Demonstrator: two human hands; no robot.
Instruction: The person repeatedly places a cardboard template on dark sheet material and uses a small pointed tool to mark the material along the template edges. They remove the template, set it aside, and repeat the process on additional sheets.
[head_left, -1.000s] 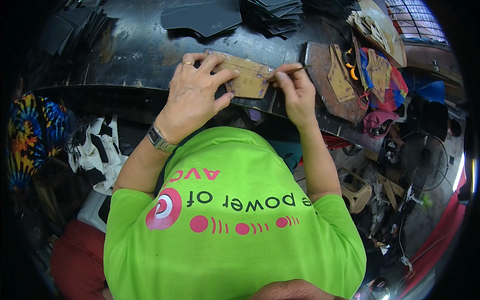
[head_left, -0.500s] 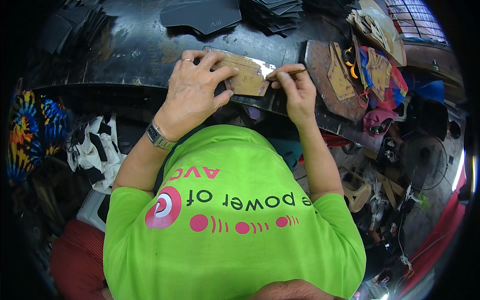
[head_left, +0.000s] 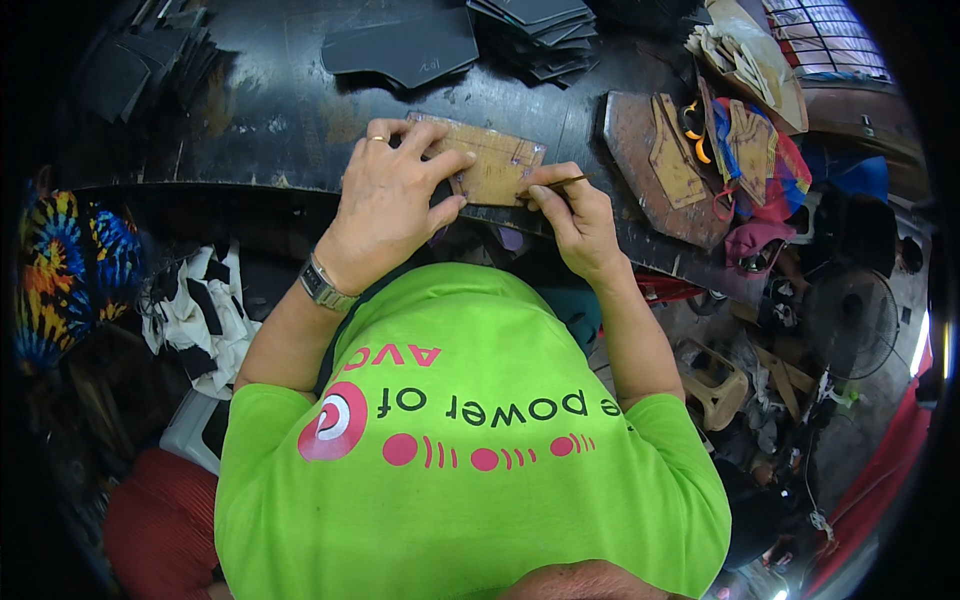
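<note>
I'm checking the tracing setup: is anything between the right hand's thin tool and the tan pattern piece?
Nothing visible is. The thin tool in the right hand reaches the right edge of the tan pattern piece, which the left hand presses flat on the dark table.

Tool (head_left: 568,182) tip — hidden behind template (head_left: 492,168).

A dark, scuffed counter (head_left: 250,120) runs across the room — black cut pieces (head_left: 405,50) stacked at its far edge. To the right, a cluttered floor with a black fan (head_left: 850,320) and a barred window (head_left: 825,40).
</note>
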